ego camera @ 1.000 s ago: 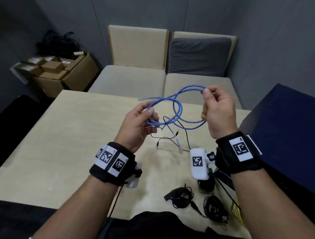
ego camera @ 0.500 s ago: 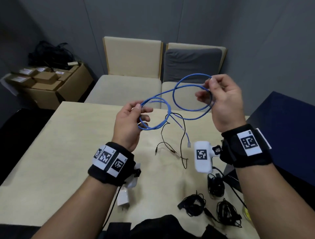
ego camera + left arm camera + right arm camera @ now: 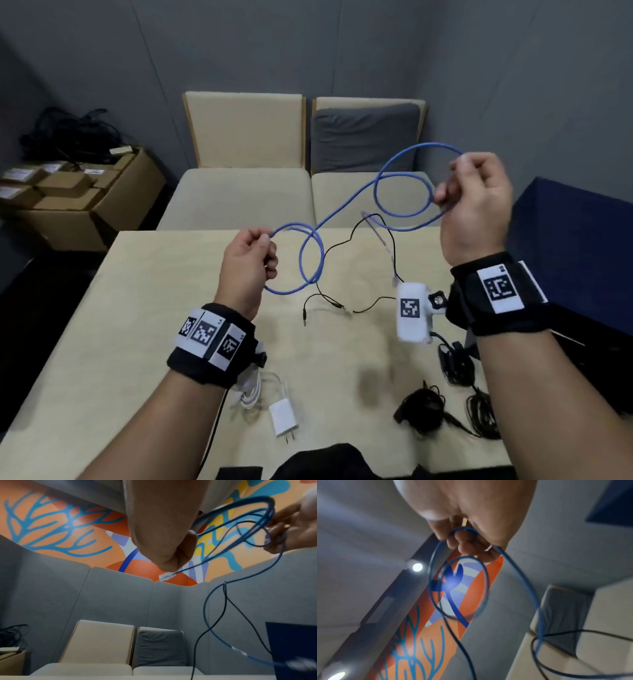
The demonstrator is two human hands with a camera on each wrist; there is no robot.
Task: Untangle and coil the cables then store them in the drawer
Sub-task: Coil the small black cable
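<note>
Blue cable (image 3: 346, 209) now stretches wider between hands spread further apart: left hand (image 3: 248, 263) pinches one end, right hand (image 3: 474, 205) grips a raised loop. Thin black cable (image 3: 356, 270) dangles from it onto the pale wooden table (image 3: 137, 308); beige chairs (image 3: 239, 164) stand beyond.

We see two beige chairs (image 3: 246, 185), one bearing a grey cushion (image 3: 364, 137), beyond the table (image 3: 144, 308); cardboard boxes (image 3: 78, 202) stand far left; a mural (image 3: 68, 531) fills the upper wall.
</note>
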